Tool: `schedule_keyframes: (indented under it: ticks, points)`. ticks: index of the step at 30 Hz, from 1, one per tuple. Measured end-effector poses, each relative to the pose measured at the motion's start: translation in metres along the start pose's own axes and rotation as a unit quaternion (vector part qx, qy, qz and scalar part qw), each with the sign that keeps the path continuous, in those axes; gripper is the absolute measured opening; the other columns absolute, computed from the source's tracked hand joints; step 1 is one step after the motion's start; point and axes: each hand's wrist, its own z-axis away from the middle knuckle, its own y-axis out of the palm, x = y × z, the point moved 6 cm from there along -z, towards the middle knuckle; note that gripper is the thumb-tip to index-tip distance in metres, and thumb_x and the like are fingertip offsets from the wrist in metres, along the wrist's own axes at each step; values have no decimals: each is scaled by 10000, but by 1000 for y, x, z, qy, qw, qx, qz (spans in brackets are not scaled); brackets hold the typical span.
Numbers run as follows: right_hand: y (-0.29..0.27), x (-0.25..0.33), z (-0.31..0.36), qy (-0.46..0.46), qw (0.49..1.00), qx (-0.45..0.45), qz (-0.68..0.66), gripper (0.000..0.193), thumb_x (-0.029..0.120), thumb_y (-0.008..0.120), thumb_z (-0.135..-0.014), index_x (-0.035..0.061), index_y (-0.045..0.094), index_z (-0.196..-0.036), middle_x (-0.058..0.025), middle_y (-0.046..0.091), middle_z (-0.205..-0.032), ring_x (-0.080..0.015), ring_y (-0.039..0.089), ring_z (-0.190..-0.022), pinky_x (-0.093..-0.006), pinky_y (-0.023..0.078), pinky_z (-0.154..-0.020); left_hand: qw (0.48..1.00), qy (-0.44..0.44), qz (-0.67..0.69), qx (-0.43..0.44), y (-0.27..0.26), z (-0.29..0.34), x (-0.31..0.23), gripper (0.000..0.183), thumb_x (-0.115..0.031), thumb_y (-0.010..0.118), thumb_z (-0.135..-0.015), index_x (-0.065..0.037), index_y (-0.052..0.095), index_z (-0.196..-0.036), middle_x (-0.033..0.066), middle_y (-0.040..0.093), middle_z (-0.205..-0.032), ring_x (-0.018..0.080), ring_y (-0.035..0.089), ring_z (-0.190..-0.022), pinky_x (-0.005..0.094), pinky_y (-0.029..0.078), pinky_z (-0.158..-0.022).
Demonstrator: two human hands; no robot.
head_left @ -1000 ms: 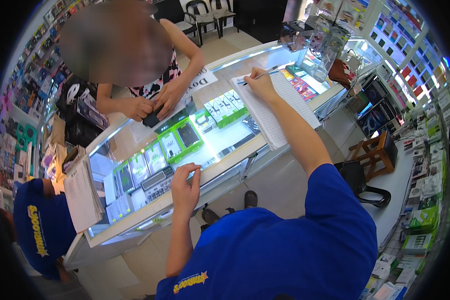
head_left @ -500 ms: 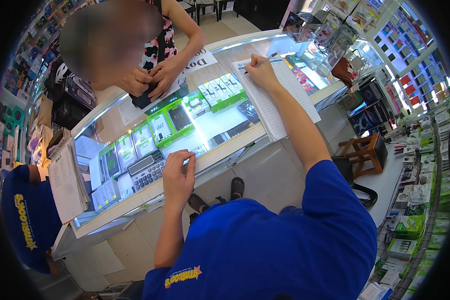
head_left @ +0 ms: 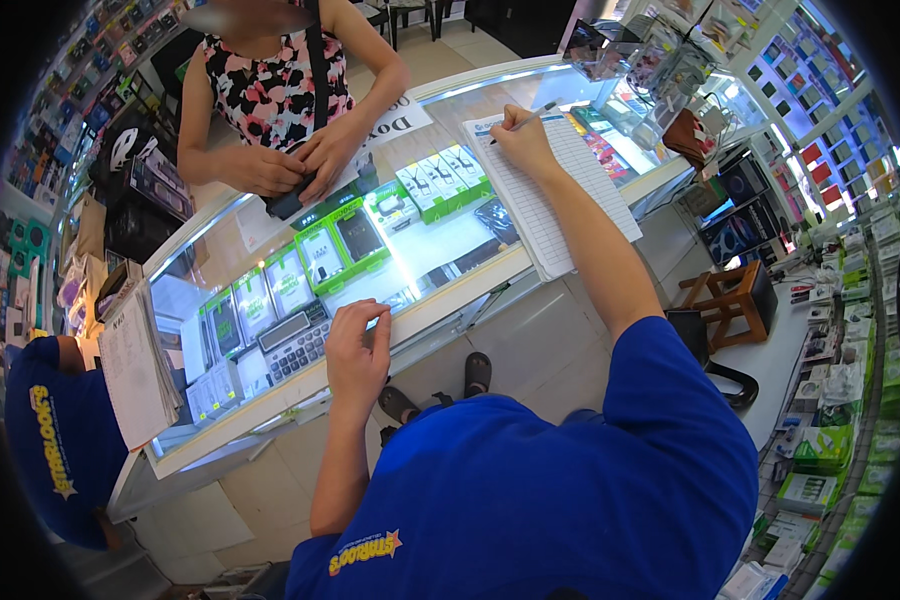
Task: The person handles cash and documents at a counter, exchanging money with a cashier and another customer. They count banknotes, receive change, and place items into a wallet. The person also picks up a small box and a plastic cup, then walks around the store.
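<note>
Pale tiles make up the floor (head_left: 270, 490), where a dark sandal (head_left: 478, 373) shows in front of the person's blue shirt (head_left: 530, 500). To the near right hang rows of small packages (head_left: 820, 450), with a wooden stool (head_left: 735, 305) beyond them. At the near left a co-worker (head_left: 65, 440) in blue stands by the end of the glass-topped display tabletop (head_left: 470, 294), where a stack of papers (head_left: 138, 370) lies.

The left hand (head_left: 358, 340) rests at the tabletop's near edge, fingers loosely bent, nothing seen in its grasp. A grey calculator (head_left: 298, 350) sits just left of it; green-trimmed boxes (head_left: 340, 245) show through the glass farther on.

Toward the right side of the tabletop lies a pad of ruled paper (head_left: 595, 200), jutting past the near edge. On its far part rests the right hand (head_left: 523, 140), closed around a pen (head_left: 545, 107) with the tip toward the sheet.

Across the tabletop, another person's hands (head_left: 330, 155) hold a dark object (head_left: 288, 203). Chairs (head_left: 410, 30) stand beyond.
</note>
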Motion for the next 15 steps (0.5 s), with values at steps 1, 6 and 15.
schedule_keyframes:
  ticks: [1, 6, 15]
  points:
    - [-2, -1, -1, 6, 1000, -8, 2, 350, 116, 730, -848, 68, 420, -692, -11, 440, -615, -102, 417, -614, -319, 347, -552, 1000, -2, 0, 0, 0, 0, 0, 63, -50, 710, -961, -9, 740, -999, 165, 752, -1030, 321, 716, -1002, 397, 542, -892]
    - [-3, 1, 0, 8, 1000, -13, 3, 361, 114, 739, -837, 69, 413, -687, -14, 428, -611, -110, 413, -616, -332, 349, -558, 1000, -3, 2, -1, 0, 0, -1, 67, -54, 711, -962, -9, 739, -1002, 164, 752, -1034, 323, 716, -1005, 400, 541, -891]
    - [-2, 0, 1, -8, 1000, -18, 13, 367, 115, 739, -828, 64, 405, -685, -11, 418, -606, -115, 396, -609, -335, 339, -557, 1000, -3, 1, -5, 0, 2, 2, 67, -58, 711, -961, -9, 729, -1002, 164, 747, -1037, 328, 711, -1002, 404, 538, -887]
